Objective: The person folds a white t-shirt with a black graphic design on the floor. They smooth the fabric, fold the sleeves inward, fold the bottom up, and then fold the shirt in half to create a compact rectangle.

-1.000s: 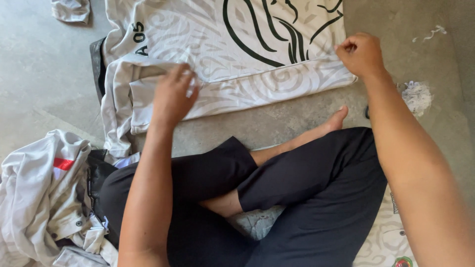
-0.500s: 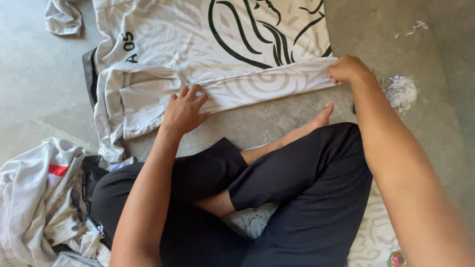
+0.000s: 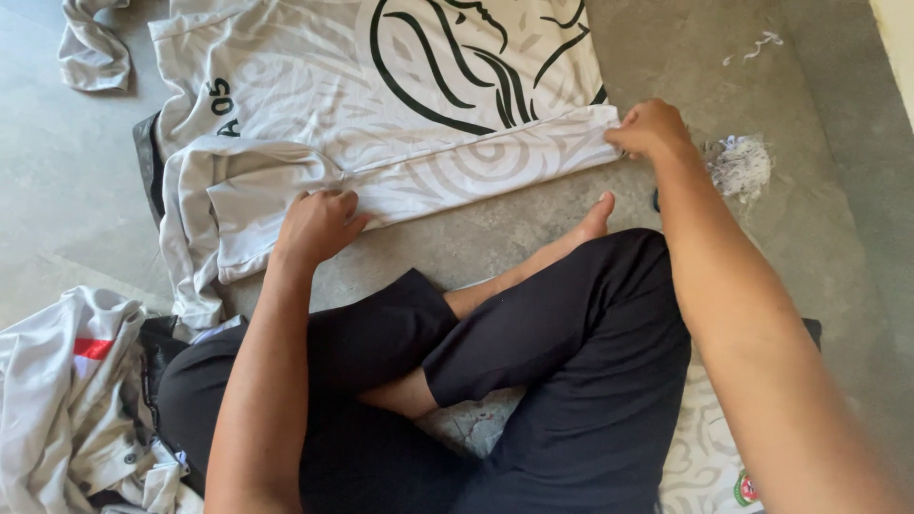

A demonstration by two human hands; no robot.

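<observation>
I log my left hand (image 3: 319, 227), fingers together, pressing the white patterned polyester jersey (image 3: 381, 105) on the grey concrete floor (image 3: 57, 200). My right hand (image 3: 652, 128) pinches its folded hem corner. Crumpled white shirts (image 3: 67, 400) lie just beside my left knee.

A white shirt (image 3: 381, 105) with black line art lies spread on the grey floor (image 3: 838, 286). The left hand (image 3: 319, 227) presses flat on the shirt's folded near edge, by the sleeve. The right hand (image 3: 652, 128) pinches the shirt's near right corner, fingers closed on the cloth. The person sits cross-legged in black trousers (image 3: 562, 381), one bare foot (image 3: 590, 221) just short of the shirt. A heap of white clothes (image 3: 67, 400) lies at the left, a scrap of crumpled paper (image 3: 741, 164) near the right wrist.
</observation>
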